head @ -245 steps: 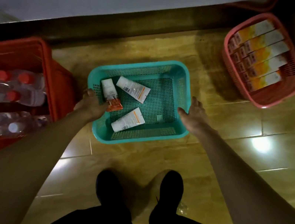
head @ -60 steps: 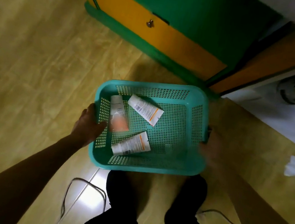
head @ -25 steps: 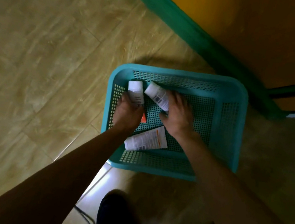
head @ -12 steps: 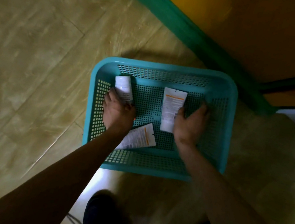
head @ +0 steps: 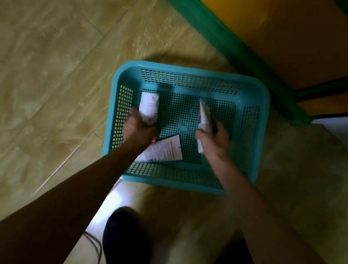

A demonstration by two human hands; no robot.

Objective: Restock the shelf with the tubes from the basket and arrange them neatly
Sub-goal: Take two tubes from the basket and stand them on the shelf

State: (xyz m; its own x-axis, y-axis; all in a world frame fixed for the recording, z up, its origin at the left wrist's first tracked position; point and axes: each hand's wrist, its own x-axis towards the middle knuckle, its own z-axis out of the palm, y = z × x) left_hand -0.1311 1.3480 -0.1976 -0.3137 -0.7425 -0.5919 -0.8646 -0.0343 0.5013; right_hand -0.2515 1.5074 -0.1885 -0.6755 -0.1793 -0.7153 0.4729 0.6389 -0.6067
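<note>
Both hands now lifting tubes | left hand (head: 137, 129) clamped on white tube (head: 148, 107) | right hand (head: 214, 142) gripping flat tube (head: 203, 116) | 3rd tube (head: 163, 150) flat by perforated teal plastic basket's (head: 257, 95) near edge | glossy tile floor (head: 45, 41)

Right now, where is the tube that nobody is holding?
In the head view, the loose tube lies flat on the floor of the teal basket, near its front wall, partly under the left hand.
</note>
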